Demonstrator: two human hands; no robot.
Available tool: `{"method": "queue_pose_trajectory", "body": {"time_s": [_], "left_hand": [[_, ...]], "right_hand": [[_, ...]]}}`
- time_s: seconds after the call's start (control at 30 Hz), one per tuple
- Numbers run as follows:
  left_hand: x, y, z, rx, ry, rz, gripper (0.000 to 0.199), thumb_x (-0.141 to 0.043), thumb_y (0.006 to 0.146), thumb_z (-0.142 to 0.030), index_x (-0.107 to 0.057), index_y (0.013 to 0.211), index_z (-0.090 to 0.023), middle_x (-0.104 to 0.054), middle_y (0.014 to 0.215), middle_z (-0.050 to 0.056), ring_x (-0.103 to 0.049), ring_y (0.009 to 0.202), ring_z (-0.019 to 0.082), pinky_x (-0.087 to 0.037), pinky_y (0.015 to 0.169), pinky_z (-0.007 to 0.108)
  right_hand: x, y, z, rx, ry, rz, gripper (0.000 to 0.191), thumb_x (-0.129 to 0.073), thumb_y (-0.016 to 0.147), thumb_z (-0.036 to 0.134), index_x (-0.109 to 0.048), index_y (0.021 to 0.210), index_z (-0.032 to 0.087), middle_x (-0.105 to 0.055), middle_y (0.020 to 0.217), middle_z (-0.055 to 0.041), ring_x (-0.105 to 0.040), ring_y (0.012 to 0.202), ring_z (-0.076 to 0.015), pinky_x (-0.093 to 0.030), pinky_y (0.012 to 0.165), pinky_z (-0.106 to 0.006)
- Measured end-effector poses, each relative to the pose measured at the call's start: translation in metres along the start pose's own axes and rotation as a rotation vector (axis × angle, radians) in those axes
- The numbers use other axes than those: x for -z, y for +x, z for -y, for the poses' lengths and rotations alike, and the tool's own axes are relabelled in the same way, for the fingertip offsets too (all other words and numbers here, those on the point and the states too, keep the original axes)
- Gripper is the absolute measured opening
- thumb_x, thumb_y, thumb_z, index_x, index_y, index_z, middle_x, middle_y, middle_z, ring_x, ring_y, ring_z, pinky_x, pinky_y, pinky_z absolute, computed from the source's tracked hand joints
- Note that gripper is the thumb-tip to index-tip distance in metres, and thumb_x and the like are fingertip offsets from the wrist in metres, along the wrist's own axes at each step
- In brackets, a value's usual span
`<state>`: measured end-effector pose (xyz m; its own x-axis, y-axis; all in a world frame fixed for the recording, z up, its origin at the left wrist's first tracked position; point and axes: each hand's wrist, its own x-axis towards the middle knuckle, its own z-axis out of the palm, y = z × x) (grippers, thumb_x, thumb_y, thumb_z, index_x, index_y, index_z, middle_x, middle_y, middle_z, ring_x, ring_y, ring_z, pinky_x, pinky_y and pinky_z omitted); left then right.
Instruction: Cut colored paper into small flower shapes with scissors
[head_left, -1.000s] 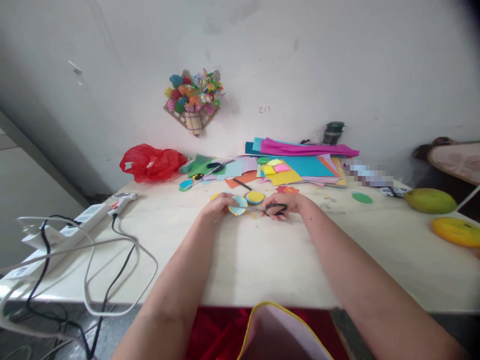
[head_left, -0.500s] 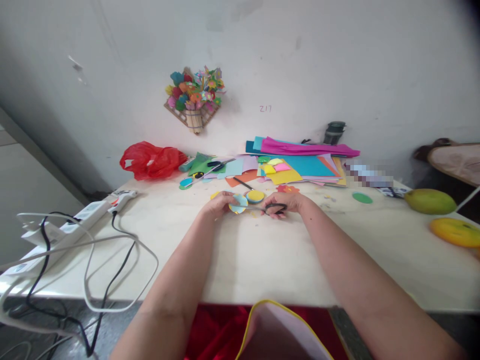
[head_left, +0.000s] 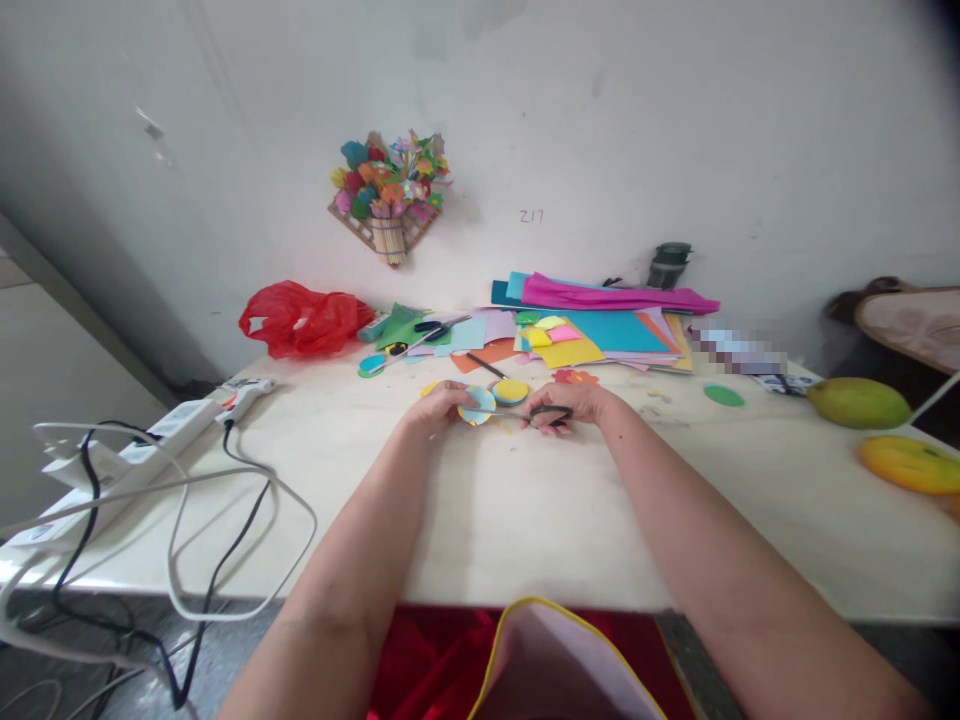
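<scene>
My left hand (head_left: pixel 444 405) pinches a light blue paper piece (head_left: pixel 478 404) with a scalloped edge and bits of yellow at its rim. In my right hand (head_left: pixel 559 408) is a pair of scissors (head_left: pixel 551 415) with black handles, its blades pointing left and meeting the blue paper. Just behind the blades lies a yellow paper circle (head_left: pixel 512 390) with a blue layer under it. A red-orange paper flower (head_left: pixel 575 378) rests beyond my right hand. Part of another yellow paper piece (head_left: pixel 429 389) shows behind my left fingers.
Stacked coloured paper (head_left: pixel 615 335) lies at the back, beside a second pair of scissors (head_left: pixel 433 328) and a red plastic bag (head_left: pixel 304 318). A power strip with cables (head_left: pixel 172 435) runs along the left. Two mangoes (head_left: pixel 859 402) and a green paper oval (head_left: pixel 724 396) are at right.
Both hands stay almost in place. The scissor blades have shifted slightly against the edge of the blue paper.
</scene>
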<state>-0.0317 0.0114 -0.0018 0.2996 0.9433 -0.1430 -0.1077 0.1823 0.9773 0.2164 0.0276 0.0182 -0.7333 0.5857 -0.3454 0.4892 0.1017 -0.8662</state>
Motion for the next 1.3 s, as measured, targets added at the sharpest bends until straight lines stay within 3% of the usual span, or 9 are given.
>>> {"method": "queue_pose_trajectory", "body": {"time_s": [1.03, 1.3], "left_hand": [[-0.006, -0.004, -0.006, -0.025, 0.006, -0.046, 0.014, -0.069, 0.045, -0.012, -0.06, 0.056, -0.011, -0.06, 0.05, 0.003, -0.056, 0.048, 0.014, -0.045, 0.051, 0.026], [-0.004, -0.002, -0.005, -0.037, -0.015, -0.065, 0.014, -0.069, 0.049, -0.015, -0.065, 0.061, -0.011, -0.065, 0.06, 0.005, -0.058, 0.053, 0.015, -0.049, 0.052, 0.028]], "right_hand": [[0.001, 0.0, -0.003, 0.019, 0.002, -0.007, 0.031, -0.068, 0.067, 0.029, -0.063, 0.092, 0.01, -0.06, 0.054, 0.0023, -0.046, 0.039, -0.0055, -0.027, 0.038, -0.019], [-0.006, -0.004, 0.007, 0.037, 0.007, -0.013, 0.027, -0.068, 0.068, 0.035, -0.063, 0.079, 0.012, -0.06, 0.053, 0.0013, -0.042, 0.036, -0.0046, -0.027, 0.036, -0.019]]}}
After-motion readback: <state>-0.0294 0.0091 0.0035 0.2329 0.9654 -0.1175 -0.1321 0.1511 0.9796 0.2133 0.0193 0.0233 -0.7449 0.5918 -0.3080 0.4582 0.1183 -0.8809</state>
